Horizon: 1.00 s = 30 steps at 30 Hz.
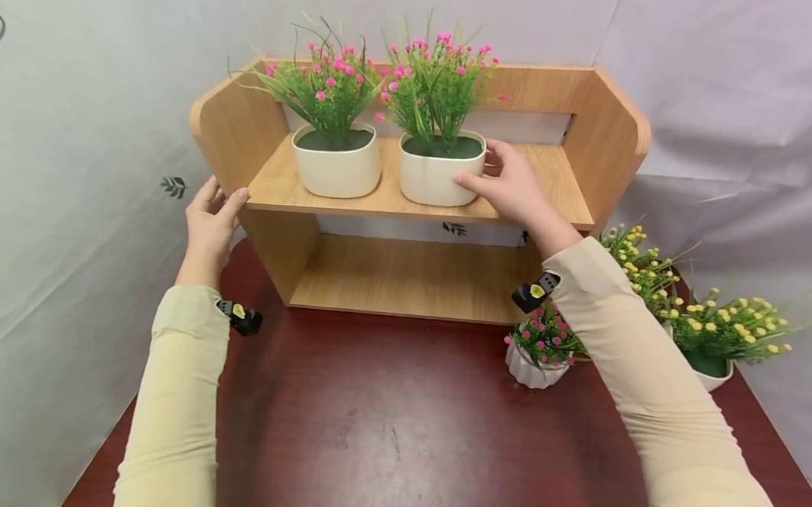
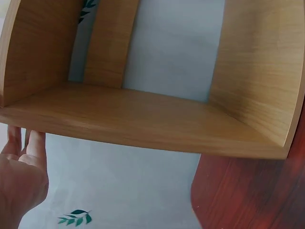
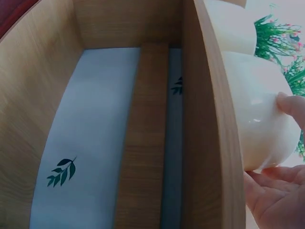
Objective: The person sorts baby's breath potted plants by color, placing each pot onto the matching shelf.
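Observation:
At the right end of a white oval flower pot with pink flowers, my right hand holds the pot between thumb and fingers. This pot stands on the upper board of a wooden shelf. A matching flower pot stands to its left, a small gap apart. My left hand touches the outer left side of the shelf; in the left wrist view its fingers look fairly straight against the panel. In the right wrist view the thumb lies on the pot's front and the fingers at its end.
A small ribbed white pot with pink flowers stands on the dark red table by the shelf's lower right. Yellow-flowered plants stand farther right, partly behind my right sleeve. The lower shelf board lies under the pots.

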### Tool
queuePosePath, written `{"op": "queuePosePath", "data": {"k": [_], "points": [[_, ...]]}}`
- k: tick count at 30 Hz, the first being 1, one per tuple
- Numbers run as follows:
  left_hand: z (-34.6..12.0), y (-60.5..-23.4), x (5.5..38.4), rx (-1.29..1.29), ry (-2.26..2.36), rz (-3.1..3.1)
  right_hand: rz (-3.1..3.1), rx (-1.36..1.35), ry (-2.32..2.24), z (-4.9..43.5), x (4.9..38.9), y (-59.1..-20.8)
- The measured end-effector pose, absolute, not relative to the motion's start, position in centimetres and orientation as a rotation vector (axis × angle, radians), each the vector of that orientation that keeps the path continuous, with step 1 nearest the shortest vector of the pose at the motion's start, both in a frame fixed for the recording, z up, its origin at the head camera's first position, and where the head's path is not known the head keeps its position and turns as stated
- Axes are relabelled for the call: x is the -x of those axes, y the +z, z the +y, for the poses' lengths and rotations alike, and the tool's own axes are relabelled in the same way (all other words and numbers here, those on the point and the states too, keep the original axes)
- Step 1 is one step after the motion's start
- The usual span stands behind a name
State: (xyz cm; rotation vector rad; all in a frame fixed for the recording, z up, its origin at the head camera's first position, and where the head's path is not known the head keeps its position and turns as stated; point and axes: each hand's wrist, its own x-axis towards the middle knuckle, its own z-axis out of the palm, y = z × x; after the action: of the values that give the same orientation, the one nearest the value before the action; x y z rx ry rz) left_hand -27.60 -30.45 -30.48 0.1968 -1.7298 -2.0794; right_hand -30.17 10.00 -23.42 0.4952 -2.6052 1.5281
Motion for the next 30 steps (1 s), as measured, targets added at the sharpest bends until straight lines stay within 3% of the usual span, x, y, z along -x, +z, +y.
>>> {"op": "queuePosePath", "data": {"k": [16, 30], "points": [[-30.4, -30.6, 27.6, -0.187, -2.108, -1.664, -2.540, -0.652, 1.467, 8.7, 31.3, -24.1], [-30.5, -30.7, 27.7, -0.188, -2.091, -1.691, -2.342, -0.574, 1.217, 12.1, 23.7, -27.4]]}}
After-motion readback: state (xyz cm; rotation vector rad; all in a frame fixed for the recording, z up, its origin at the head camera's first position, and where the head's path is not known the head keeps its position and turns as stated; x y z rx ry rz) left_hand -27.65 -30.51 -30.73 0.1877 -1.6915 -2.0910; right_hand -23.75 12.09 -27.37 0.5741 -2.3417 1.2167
